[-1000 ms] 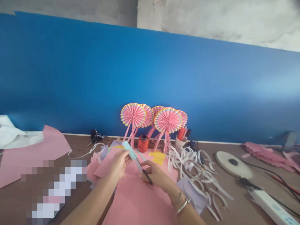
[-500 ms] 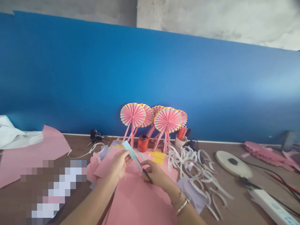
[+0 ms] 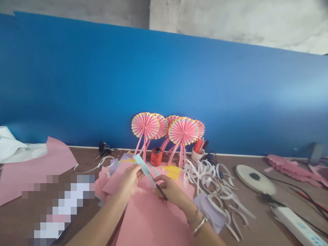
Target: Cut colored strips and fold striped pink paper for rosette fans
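A light-blue paper strip [image 3: 139, 160] is pinched in my left hand [image 3: 131, 179], slanting down to the right. My right hand [image 3: 167, 189] grips a pair of scissors [image 3: 162, 193] with dark handles, the blades lying along the lower part of the strip. A narrow blue sliver hangs beside the blades. Beneath both hands lie stacked pink paper sheets [image 3: 153, 218]. A yellow paper piece [image 3: 172, 172] rests just beyond my right hand. Behind it, a red spool [image 3: 156, 157] stands in front of several pleated pink paper fans [image 3: 183, 131] with pink legs.
Curled white paper strips [image 3: 205, 174] heap up to the right, over lilac paper [image 3: 208, 208]. Farther right are a round cream device [image 3: 255, 179] and a white power strip [image 3: 297, 223] with cables. Keys [image 3: 106, 149] and a large pink sheet [image 3: 41, 171] lie left. A blue panel [image 3: 164, 78] stands behind.
Very little differs. The scissors and my right hand have shifted very slightly; my left hand keeps the blue strip in the same place.
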Tool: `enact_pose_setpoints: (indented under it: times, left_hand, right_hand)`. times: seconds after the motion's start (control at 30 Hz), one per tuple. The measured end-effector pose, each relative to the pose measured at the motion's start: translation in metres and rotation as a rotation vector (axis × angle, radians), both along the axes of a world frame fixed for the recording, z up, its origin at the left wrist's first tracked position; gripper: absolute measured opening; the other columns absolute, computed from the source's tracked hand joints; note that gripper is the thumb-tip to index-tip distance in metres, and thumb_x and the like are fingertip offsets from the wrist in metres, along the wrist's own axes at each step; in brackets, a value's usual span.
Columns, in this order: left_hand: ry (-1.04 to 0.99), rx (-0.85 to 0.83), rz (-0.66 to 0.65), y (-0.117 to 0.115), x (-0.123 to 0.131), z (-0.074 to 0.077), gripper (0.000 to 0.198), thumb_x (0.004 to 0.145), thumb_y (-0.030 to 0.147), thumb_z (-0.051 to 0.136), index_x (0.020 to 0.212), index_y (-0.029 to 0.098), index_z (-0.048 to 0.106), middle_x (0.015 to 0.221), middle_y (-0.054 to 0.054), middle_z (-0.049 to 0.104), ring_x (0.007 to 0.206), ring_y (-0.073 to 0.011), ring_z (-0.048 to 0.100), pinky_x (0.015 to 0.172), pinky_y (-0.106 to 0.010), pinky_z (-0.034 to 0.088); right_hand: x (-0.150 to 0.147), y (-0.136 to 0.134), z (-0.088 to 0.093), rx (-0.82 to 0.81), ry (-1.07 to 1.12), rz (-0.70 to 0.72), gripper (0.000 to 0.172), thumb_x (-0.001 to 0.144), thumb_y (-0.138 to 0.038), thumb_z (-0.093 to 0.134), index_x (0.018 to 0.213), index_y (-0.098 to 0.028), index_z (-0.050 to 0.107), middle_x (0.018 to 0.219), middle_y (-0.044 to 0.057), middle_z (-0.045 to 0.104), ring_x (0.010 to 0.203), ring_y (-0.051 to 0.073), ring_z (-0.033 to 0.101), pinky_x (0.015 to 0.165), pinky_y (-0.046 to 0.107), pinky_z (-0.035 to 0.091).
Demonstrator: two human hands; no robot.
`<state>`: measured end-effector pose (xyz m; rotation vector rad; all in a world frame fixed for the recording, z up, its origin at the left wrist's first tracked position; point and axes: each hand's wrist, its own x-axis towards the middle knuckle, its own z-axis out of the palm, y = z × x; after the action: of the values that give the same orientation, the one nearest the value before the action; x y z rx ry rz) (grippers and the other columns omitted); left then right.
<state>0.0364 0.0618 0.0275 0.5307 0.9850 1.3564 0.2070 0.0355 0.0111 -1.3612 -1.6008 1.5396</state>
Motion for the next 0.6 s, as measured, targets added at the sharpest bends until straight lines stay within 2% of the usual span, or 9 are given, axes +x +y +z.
enact_pose_setpoints:
  times: [0.2,0.4,0.6]
  left_hand:
    - [0.002,-0.006,0.006,0.0019,-0.0006,-0.0024,0.011,0.079,0.008,0.055,0.07,0.012,0.06,0.069,-0.008,0.07,0.071,-0.0178,0.069,0.071,-0.027,0.055]
    - [0.005,-0.005,-0.004,0.0024,-0.0008,-0.0033,0.01,0.079,0.009,0.056,0.07,0.012,0.06,0.071,-0.01,0.071,0.075,-0.0195,0.069,0.074,-0.03,0.055]
    - [0.008,-0.01,-0.015,0.0021,-0.0004,-0.0014,0.01,0.08,0.009,0.054,0.074,0.011,0.061,0.075,-0.012,0.071,0.076,-0.0195,0.069,0.074,-0.029,0.055]
  right_hand:
    - [-0.0008,0.0005,0.0004,0.007,-0.017,-0.021,0.039,0.067,-0.036,0.069,0.096,-0.017,0.052,0.046,-0.01,0.051,0.04,0.008,0.047,0.039,0.018,0.036]
    - [-0.0019,0.0009,0.0005,0.045,-0.019,-0.031,0.025,0.064,-0.03,0.067,0.081,-0.017,0.054,0.044,-0.008,0.051,0.036,0.007,0.045,0.037,0.017,0.034]
    - [-0.001,0.0012,0.0006,0.074,-0.024,-0.024,0.022,0.062,-0.027,0.066,0.078,-0.017,0.054,0.04,-0.008,0.051,0.034,0.008,0.045,0.036,0.017,0.032]
